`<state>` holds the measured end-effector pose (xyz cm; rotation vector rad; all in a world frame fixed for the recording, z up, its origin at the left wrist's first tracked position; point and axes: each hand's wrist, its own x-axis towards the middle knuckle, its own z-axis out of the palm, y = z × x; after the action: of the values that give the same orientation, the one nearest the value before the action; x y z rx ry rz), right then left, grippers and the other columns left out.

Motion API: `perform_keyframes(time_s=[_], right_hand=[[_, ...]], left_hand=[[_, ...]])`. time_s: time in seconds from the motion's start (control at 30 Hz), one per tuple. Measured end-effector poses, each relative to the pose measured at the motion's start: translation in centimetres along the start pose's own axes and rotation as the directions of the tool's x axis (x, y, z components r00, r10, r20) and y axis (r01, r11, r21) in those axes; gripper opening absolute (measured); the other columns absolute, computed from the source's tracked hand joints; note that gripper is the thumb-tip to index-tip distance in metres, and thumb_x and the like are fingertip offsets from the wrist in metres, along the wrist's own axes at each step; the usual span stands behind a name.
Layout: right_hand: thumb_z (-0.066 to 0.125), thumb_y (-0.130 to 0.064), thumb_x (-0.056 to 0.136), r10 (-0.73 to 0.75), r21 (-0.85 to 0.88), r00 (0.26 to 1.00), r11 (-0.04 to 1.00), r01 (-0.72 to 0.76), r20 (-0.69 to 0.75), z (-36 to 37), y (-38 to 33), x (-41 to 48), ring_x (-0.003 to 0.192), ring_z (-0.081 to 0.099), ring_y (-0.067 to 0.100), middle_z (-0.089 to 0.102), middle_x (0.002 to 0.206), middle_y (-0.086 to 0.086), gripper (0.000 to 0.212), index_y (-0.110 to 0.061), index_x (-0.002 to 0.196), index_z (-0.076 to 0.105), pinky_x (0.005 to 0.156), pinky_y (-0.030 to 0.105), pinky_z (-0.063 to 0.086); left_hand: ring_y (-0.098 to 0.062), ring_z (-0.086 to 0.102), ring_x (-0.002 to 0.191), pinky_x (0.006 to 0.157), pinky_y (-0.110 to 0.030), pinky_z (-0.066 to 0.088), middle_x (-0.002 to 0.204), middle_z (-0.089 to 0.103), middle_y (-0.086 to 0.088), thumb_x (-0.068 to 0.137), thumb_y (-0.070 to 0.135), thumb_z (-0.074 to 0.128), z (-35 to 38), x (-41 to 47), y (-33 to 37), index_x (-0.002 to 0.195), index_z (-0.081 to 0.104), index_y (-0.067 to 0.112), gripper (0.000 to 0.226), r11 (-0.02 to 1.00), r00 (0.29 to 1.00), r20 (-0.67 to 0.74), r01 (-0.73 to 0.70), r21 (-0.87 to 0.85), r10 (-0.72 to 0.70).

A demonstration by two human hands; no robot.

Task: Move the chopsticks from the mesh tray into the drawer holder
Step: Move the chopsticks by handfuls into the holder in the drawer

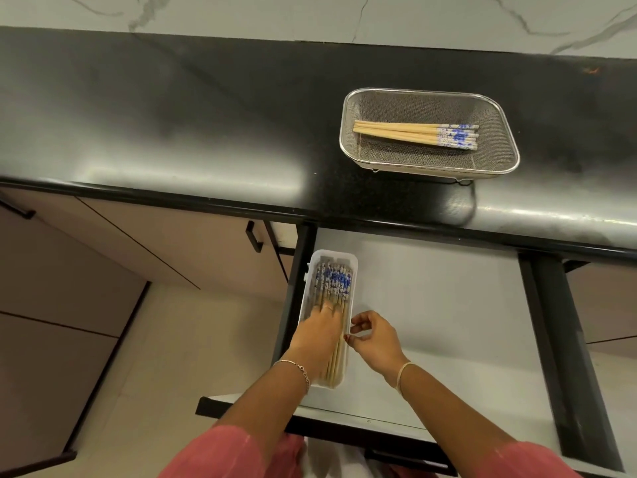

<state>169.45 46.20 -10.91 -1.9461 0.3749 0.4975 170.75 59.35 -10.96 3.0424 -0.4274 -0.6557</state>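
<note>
A glossy black stone table [172,125] runs below a pale marble-veined wall [310,15], with beige cabinet fronts [155,236] and a light tiled floor [179,339] underneath. One mesh tray [496,132] sits on the table to the right, holding a small bundle of chopsticks [410,132], about six, lying side by side with their blue-and-white patterned ends to the right. One drawer [431,305] stands pulled open, white inside. At its left side lies one white plastic holder [336,256] containing a second bundle [334,281] of roughly ten matching sticks; they overlap too much for an exact count. The left hand [319,331] rests flat on that bundle, fingers extended. The right hand [374,339] is just beside the holder's right rim, fingers curled; whether it grips anything cannot be told. Each wrist wears one thin bracelet.
</note>
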Motion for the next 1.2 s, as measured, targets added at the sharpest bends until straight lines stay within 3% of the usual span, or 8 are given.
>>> perform_keyframes(time_s=[0.13,0.4,0.53,0.7,0.9,1.03,1.1,1.2], right_hand=[[0.077,-0.011,0.076,0.005,-0.009,1.0,1.0,-0.005,-0.009,0.1,0.0,0.1,0.086,0.063,0.017,0.063,0.089,-0.002,0.028,-0.018,0.094,0.057,0.079,0.027,0.054],[0.076,-0.01,0.077,-0.002,0.004,1.0,1.0,0.002,-0.005,0.0,0.1,-0.1,0.085,0.062,0.016,0.063,0.088,-0.003,0.027,-0.017,0.095,0.058,0.078,0.027,0.053],[0.077,-0.01,0.076,0.006,0.011,1.0,1.0,-0.006,-0.002,0.1,0.1,0.0,0.085,0.062,0.015,0.063,0.089,-0.002,0.027,-0.018,0.094,0.058,0.079,0.027,0.054],[0.076,-0.01,0.077,0.015,0.018,1.0,1.0,-0.015,-0.003,0.2,0.4,0.1,0.086,0.063,0.017,0.064,0.089,-0.002,0.027,-0.019,0.094,0.058,0.081,0.031,0.055],[0.077,-0.009,0.075,0.048,0.044,0.999,0.998,-0.048,0.007,-0.2,0.2,0.5,0.085,0.062,0.017,0.064,0.09,0.001,0.027,-0.015,0.095,0.059,0.081,0.033,0.055],[0.073,-0.007,0.078,0.095,0.113,0.995,0.989,-0.09,-0.039,-1.2,-1.3,1.3,0.081,0.063,0.019,0.065,0.09,0.006,0.021,-0.014,0.092,0.059,0.081,0.037,0.055],[0.069,-0.006,0.08,0.079,0.146,0.995,0.987,-0.07,-0.062,-2.1,-2.7,1.6,0.077,0.062,0.019,0.065,0.09,0.008,0.018,-0.015,0.092,0.059,0.072,0.032,0.053],[0.067,-0.005,0.083,0.016,0.166,0.995,0.986,0.0,-0.096,-3.6,-5.0,1.9,0.079,0.063,0.018,0.065,0.092,0.008,0.019,-0.011,0.099,0.06,0.067,0.024,0.048]], left_hand=[[-0.029,0.014,0.148,0.119,-0.053,-0.001,0.159,0.018,-0.013,0.092,0.02,0.059,1.2,0.0,-0.7,0.153,0.012,0.007,0.078,0.958,0.987,0.084,-0.156,0.241,0.139],[-0.033,0.004,0.149,0.117,-0.046,-0.011,0.16,0.014,-0.02,0.091,0.036,0.059,1.9,-0.1,-1.6,0.152,0.006,-0.002,0.088,0.916,0.978,0.166,-0.176,0.359,0.123],[-0.034,0.01,0.148,0.114,-0.046,-0.015,0.156,0.026,-0.019,0.09,0.033,0.059,1.6,0.1,-1.4,0.151,0.017,-0.001,0.082,0.896,0.972,0.209,-0.188,0.402,0.111],[-0.033,0.014,0.147,0.116,-0.048,-0.011,0.152,0.035,-0.018,0.087,0.034,0.064,1.5,0.5,-1.1,0.149,0.026,0.0,0.08,0.882,0.967,0.236,-0.188,0.432,0.091],[-0.032,0.014,0.148,0.121,-0.045,-0.003,0.157,0.023,-0.019,0.088,0.031,0.063,0.2,0.2,-1.7,0.151,0.016,-0.002,0.085,0.908,0.976,0.158,-0.198,0.37,0.148],[-0.032,0.04,0.136,0.119,-0.042,0.021,0.144,0.046,-0.017,0.096,0.017,0.048,-1.9,0.5,-1.8,0.14,0.039,0.004,0.047,0.983,0.987,0.103,-0.137,0.119,0.125],[-0.031,0.056,0.117,0.104,-0.042,0.041,0.126,0.06,-0.012,0.096,0.013,0.045,-3.8,0.7,-1.6,0.125,0.053,0.011,0.03,0.995,0.99,0.101,-0.094,-0.034,0.097],[-0.029,0.062,0.106,0.091,-0.044,0.052,0.12,0.062,-0.009,0.099,0.019,0.042,-6.8,1.4,-1.6,0.126,0.053,0.017,0.029,0.965,0.997,0.033,-0.059,-0.255,0.07]])
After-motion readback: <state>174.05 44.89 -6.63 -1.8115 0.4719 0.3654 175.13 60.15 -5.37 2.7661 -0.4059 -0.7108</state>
